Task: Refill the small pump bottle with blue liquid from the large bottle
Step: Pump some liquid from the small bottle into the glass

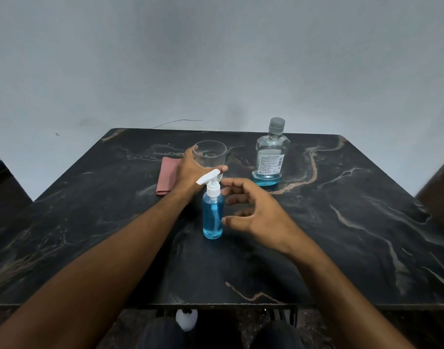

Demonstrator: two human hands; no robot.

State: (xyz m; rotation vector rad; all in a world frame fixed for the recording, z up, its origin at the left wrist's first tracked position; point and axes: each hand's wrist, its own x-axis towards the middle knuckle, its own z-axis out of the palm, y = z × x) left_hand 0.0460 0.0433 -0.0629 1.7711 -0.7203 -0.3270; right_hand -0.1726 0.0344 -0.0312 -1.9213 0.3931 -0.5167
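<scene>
The small pump bottle (213,214) stands upright in the middle of the dark marble table (341,235), full of blue liquid, its white spray head on. My right hand (253,210) hovers just right of it, fingers spread, not touching it. The large bottle (270,157) stands capped at the back right, with only a little blue liquid at its bottom. My left hand (190,172) wraps around a clear empty glass (210,153) behind the pump bottle.
A folded pink cloth (166,176) lies left of the glass, partly under my left wrist. A grey wall rises right behind the table. My knees and a small white object (186,319) show below the table's front edge.
</scene>
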